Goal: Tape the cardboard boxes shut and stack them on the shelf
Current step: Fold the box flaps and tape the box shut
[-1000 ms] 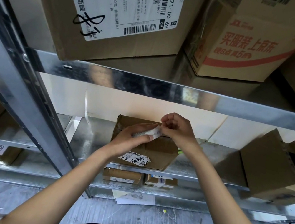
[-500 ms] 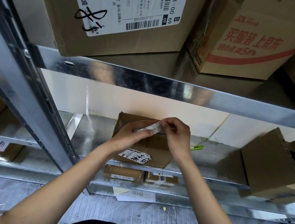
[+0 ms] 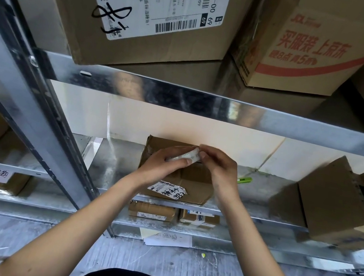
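A small brown cardboard box (image 3: 195, 183) with a torn white label on its front lies on the middle metal shelf (image 3: 247, 217). Both hands hover over its top. My left hand (image 3: 162, 165) grips a clear tape roll (image 3: 185, 156), seen edge-on. My right hand (image 3: 217, 165) pinches the roll's end between thumb and fingers. Part of the box top is hidden by the hands.
A green pen-like tool (image 3: 245, 179) lies on the shelf right of the box. An open cardboard box (image 3: 334, 199) leans at the right. Large boxes (image 3: 149, 12) fill the upper shelf; small parcels (image 3: 152, 211) sit below. A steel upright (image 3: 35, 118) stands at the left.
Both hands with the tape roll have shifted a little farther back over the box top; the right hand's fingers work at the roll's end. The box has not moved.
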The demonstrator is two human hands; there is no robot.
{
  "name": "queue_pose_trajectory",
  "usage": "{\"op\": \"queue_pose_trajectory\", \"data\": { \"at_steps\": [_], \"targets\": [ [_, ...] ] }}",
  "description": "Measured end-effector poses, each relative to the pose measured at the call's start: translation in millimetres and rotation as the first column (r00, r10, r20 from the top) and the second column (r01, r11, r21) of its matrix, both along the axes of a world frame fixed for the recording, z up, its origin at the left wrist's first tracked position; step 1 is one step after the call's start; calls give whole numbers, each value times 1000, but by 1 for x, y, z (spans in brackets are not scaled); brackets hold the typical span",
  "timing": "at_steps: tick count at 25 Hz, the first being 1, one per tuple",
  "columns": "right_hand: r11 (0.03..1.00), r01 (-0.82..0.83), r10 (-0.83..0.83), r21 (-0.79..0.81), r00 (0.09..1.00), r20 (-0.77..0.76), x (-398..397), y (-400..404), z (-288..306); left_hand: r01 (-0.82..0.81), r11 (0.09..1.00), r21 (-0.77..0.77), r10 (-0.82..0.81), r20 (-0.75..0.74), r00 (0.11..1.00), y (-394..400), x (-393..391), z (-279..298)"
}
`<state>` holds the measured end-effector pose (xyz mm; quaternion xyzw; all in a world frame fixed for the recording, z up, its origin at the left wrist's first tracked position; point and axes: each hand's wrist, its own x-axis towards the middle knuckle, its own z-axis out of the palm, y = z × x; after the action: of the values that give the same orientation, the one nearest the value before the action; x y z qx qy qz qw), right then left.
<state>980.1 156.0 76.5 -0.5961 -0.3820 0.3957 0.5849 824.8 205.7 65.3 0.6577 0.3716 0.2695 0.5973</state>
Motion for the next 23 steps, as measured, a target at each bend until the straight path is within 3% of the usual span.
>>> {"op": "queue_pose_trajectory", "data": {
  "at_steps": [3,7,11,15,21,23],
  "targets": [
    [996,89,-88,10,995,-54,-5,4,0,6,1000,9,-6,4,1000,-2,1,1],
    [991,129,-136,43,934,329,-13,5,-3,-47,999,1,47,7,999,-2,1,0],
    [992,37,-98,121,835,542,-10,-6,1,-73,997,-6,73,-22,997,1,2,-1],
    [1000,-11,3,24,947,322,1,-8,7,-64,998,13,64,-11,998,-1,2,-3],
    [963,269,-265,-22,958,107,0,-3,-3,-74,994,80,76,-23,997,-2,-2,-8],
    [960,273,-270,-58,961,56,-3,-4,-4,-124,990,68,124,0,992,-2,-2,-10]
  ]
}}
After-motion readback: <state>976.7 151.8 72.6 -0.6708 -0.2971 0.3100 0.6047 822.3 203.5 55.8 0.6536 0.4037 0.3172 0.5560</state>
